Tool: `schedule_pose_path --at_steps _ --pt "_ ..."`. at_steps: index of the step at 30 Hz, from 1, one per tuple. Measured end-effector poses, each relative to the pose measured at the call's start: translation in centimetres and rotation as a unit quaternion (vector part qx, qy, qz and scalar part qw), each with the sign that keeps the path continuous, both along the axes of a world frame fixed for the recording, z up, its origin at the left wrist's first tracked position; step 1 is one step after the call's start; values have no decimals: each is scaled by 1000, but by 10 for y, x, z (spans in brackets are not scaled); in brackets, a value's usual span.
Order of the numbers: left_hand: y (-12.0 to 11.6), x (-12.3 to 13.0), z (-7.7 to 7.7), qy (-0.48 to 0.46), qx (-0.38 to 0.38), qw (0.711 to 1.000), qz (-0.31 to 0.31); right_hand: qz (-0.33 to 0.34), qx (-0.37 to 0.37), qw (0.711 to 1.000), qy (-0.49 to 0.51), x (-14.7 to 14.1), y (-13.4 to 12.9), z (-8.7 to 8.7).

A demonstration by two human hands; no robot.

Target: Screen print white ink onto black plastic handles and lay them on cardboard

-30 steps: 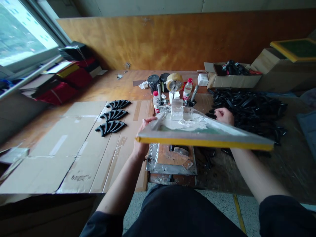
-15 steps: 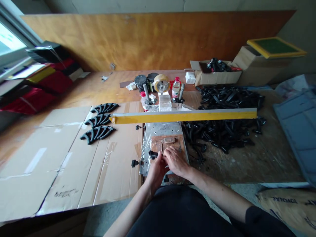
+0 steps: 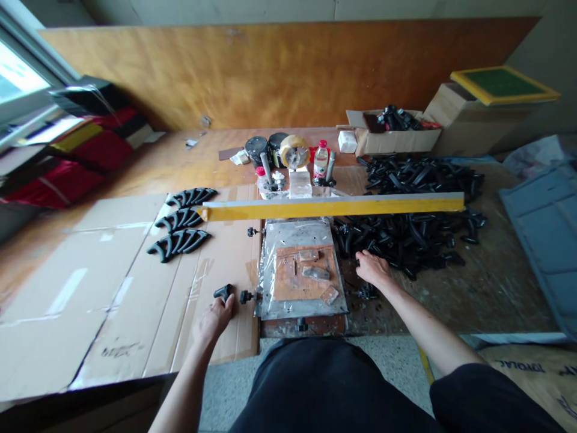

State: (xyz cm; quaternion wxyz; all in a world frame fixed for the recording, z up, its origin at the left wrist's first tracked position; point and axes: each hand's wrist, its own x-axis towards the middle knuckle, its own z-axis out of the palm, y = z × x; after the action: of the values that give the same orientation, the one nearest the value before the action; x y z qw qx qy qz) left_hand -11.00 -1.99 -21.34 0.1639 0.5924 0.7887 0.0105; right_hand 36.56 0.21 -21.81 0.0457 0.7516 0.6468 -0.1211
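Note:
Over the cardboard sheet (image 3: pixel 135 313), my left hand (image 3: pixel 217 314) is closed on a black plastic part (image 3: pixel 222 292). My right hand (image 3: pixel 372 267) is at the near left edge of the heap of black parts (image 3: pixel 410 237); its fingers are curled, and what they may hold is too small to tell. Between my hands lies a metal plate (image 3: pixel 269 304) with a brown board (image 3: pixel 283 288) and small blocks on it. Above the plate's far end runs a long yellow bar (image 3: pixel 333 208). Several rows of black parts (image 3: pixel 180 243) rest on the cardboard.
Behind the bar stand a tape roll (image 3: pixel 295 151), a red-capped bottle (image 3: pixel 321 161) and dark jars (image 3: pixel 256 150). An open box (image 3: pixel 396 142) is at the back right, a blue-grey crate (image 3: pixel 541 234) at the right. Black knobs (image 3: pixel 246 297) stick out beside the plate.
My hands have parted from over the board. The left moved left onto the cardboard with the black part, and the right moved right to the heap. The yellow bar shifted slightly away and left.

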Motion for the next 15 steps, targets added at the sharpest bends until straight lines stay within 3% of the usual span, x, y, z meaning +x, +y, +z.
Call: schedule_pose_path --at_steps 4,7,9,11,13,15 --pt "16 11 33 50 40 997 33 17 115 993 25 10 0 24" --pt "42 42 75 -95 124 987 31 67 214 963 149 -8 5 39" --pt "59 75 108 -249 207 946 19 112 252 929 247 -35 7 44" --pt "73 109 141 -388 284 876 -25 172 254 906 291 -66 7 43" --pt "83 138 169 -482 322 813 -57 236 230 910 252 -90 4 39" --pt "86 155 187 -528 330 779 -78 286 196 922 171 -103 1 34"
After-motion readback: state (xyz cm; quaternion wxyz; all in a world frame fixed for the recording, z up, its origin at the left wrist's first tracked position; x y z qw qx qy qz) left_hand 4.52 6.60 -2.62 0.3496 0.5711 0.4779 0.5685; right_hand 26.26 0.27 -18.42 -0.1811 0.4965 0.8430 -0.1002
